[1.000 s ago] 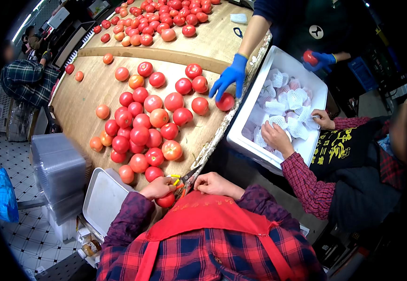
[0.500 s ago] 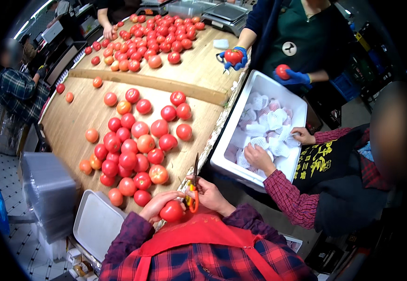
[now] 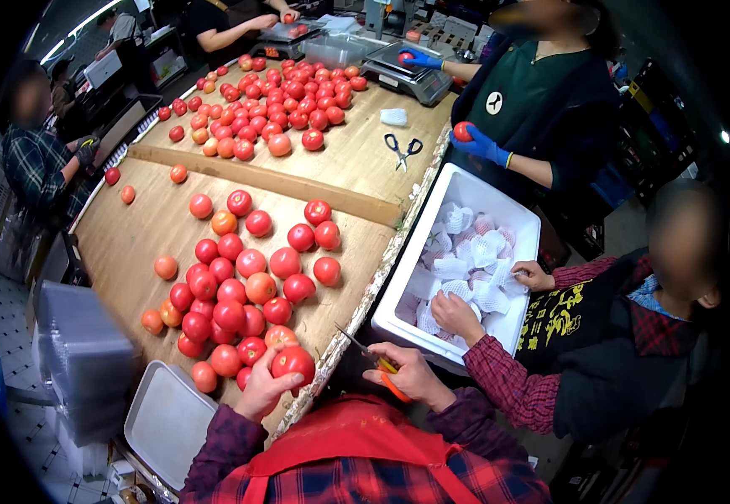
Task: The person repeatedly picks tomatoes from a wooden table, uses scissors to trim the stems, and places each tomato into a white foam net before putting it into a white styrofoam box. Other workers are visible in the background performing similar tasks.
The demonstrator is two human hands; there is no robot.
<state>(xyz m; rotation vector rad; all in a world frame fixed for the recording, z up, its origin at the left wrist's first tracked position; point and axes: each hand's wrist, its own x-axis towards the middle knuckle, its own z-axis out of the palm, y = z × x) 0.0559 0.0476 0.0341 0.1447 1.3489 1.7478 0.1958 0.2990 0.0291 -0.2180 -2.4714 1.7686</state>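
Left hand (image 3: 261, 393): you are gripping a tomato (image 3: 294, 363) between thumb and fingers, the thumb lying along its near side.
Tomato: it is sitting in that grip at the near edge of the table (image 3: 123, 242), looking red and glossy; whether it is touching the wood, you cannot tell.
Weight and skin: it is probably feeling fairly heavy for its size, smooth outside and soft within, and could be slipping if damp.
Hold: cupping its round sides with broad finger contact is likely serving you best; pressing hard with the tips could be bruising or splitting it.
Right hand (image 3: 413, 374): you are curling your fingers around the handles of the scissors (image 3: 393, 385), near the tomato but apart from it.
Scissors: they are pointing up and left, stiff and probably sharp, so the handles are offering the safe hold.
Loose tomatoes (image 3: 230, 316): they are lying clustered on the table just beyond your left hand.
Tray (image 3: 167, 428): it is resting left of your left forearm.
Box (image 3: 388, 321): it is standing right of the table, holding white nets (image 3: 450, 269).
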